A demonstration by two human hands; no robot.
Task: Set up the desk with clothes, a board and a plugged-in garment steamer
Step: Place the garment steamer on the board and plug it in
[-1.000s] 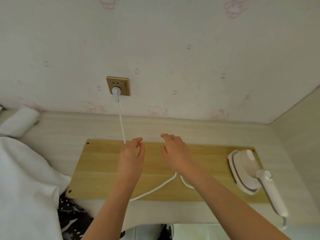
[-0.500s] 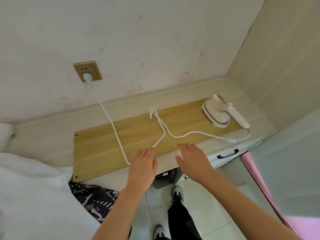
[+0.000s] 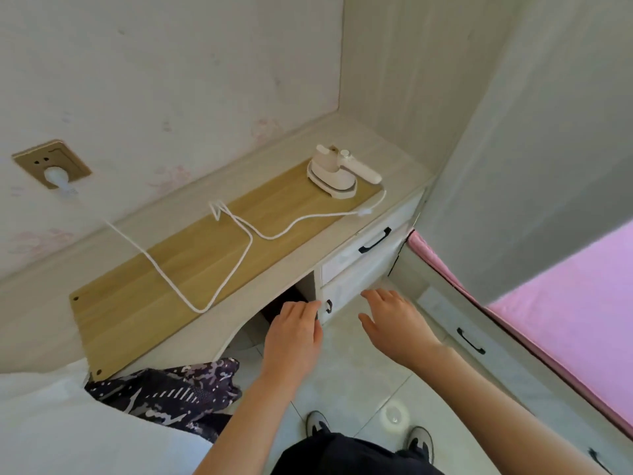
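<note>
Head | smooth white steamer (image 3: 334,176) | flat woodgrain board (image 3: 198,255) | looped cord (image 3: 251,236)

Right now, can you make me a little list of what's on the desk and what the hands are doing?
steamer: white, sits on the board's right end
board: flat on the desk
cord: loops across the board
plug: in the wall socket
clothes: white cloth and dark patterned garment beside the board's left end
left hand: open, holding nothing
right hand: open, holding nothing
</note>
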